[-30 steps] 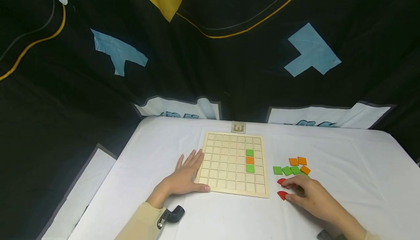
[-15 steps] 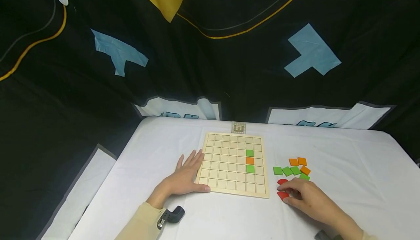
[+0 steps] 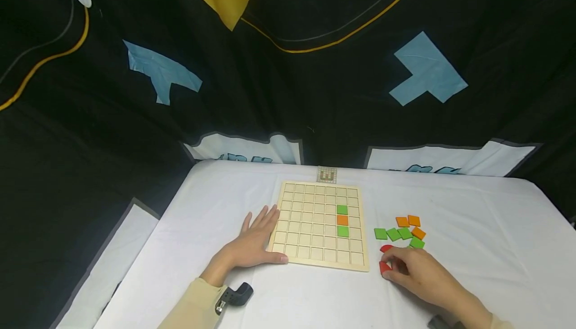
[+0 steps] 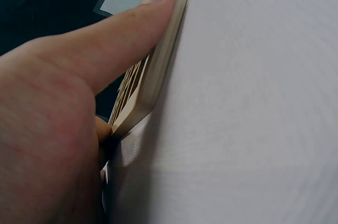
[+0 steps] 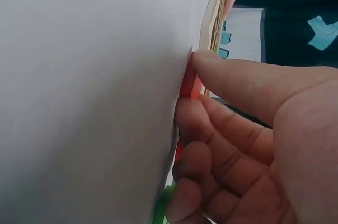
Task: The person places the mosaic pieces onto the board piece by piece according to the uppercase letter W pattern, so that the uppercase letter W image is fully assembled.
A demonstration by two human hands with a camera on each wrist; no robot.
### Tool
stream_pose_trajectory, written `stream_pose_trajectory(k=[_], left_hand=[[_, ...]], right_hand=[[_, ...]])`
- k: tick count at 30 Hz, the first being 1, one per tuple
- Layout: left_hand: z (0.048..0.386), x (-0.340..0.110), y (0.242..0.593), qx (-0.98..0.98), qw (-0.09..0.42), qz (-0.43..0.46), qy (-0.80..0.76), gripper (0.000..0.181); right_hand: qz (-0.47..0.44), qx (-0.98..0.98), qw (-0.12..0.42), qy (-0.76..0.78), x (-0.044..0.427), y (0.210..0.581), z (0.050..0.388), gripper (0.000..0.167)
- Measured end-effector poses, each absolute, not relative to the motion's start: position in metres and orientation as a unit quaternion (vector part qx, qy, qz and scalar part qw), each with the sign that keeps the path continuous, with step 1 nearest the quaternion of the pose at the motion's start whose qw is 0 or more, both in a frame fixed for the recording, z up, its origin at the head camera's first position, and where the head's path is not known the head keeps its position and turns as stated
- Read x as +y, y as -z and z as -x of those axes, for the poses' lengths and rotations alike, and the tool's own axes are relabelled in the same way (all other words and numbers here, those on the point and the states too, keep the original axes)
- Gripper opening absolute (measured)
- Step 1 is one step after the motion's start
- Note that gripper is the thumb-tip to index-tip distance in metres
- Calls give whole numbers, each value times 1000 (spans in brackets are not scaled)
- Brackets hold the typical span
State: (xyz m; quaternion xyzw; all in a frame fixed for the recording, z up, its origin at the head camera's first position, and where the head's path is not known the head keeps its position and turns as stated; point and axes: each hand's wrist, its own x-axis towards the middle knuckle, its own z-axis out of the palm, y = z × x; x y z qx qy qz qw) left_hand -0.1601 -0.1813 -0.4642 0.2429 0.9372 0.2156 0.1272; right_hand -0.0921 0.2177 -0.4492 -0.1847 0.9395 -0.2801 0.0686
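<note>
A pale wooden grid board (image 3: 306, 229) lies on the white table. My left hand (image 3: 252, 244) rests at its near left corner, fingers spread and straight along the side; in the left wrist view the thumb (image 4: 121, 39) lies on the near rim. Right of the board, my right hand (image 3: 423, 271) pinches a red quarter-circle tile (image 3: 384, 267) between thumb and fingers. The right wrist view shows this red tile (image 5: 189, 78) tilted up on the cloth. Another red tile (image 3: 386, 248) lies just beyond, partly covered by the fingers.
Several loose green tiles (image 3: 380, 234) and orange tiles (image 3: 402, 222) lie beyond the right hand. Two green tiles and one orange tile (image 3: 342, 220) sit in a column on the board. A small patterned card (image 3: 326, 174) lies behind the board, before a dark curtain (image 3: 288, 99).
My right hand has shifted slightly left and nearer, drawing the near red tile a little left. A green tile formerly under the fingers now shows. The left hand stays put.
</note>
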Motion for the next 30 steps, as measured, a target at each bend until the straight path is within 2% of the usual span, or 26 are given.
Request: stream_pose_trajectory(k=[11,21,26,30], left_hand=[[160,-181,465,938,122,-244,-214,121],[160,-182,465,938,121,-243,-216,121],[160,-182,465,937,123,-243,-217,121],[161,-181,465,937,123,-245,-217,120]], right_hand=[[192,935,96,283,215,450,92,33],[239,915,107,306,225,446,97,30],[229,916,117,306,227,445,99,28],[229,924,103,290,227,444,99,30]])
